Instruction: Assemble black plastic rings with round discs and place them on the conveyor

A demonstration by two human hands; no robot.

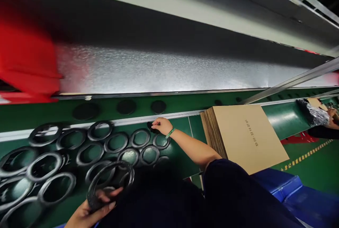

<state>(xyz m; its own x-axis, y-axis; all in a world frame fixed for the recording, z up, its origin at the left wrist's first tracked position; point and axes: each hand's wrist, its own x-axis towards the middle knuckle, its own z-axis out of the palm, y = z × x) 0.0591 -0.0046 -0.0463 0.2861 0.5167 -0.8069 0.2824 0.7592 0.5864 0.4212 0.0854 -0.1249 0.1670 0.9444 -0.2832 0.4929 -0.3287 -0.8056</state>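
Observation:
Several black rings (116,142) lie spread over a green table (182,150). My left hand (91,210), at the bottom left, is closed on a stack of black rings (109,182) held just above the table. My right hand (162,126) reaches to the table's far edge and pinches a small black disc (151,126) there. A green bracelet sits on that wrist. My dark sleeve covers the lower middle of the view.
More black discs (126,107) ride on the green conveyor belt (185,102) behind the table. A stack of flat cardboard sheets (246,136) lies to the right. Another person's hands (331,117) work at the far right. A red blur (26,55) fills the upper left.

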